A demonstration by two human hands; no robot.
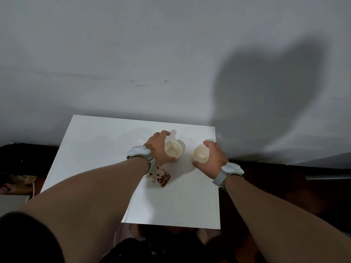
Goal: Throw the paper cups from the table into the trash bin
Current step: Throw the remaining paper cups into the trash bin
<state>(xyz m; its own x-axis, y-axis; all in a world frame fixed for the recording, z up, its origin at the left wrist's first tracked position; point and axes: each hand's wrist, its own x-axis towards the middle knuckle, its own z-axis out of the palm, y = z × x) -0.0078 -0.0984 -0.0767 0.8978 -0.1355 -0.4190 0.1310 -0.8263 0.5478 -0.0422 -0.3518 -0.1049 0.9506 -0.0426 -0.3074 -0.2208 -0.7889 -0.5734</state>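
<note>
left hand (158, 147) is curled round upright cup (172, 151) | right hand (214, 156) is wrapped round right cup (201, 153) near counter (91, 149) right edge | patterned cup (160, 177) is lying mid-counter

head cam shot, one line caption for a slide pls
Left hand and right hand each wrap an upright paper cup on a white table; a patterned cup lies tipped nearby.

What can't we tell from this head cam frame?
- Trash bin: nowhere in the head view, so its place is unknown.
- Patterned cup: lies on its side, partly hidden by the left wrist; its opening can't be seen.
- Grip: whether the left hand and right hand have closed on the two upright cups; fingers hide the contact.
- Under the table: too dark.
</note>
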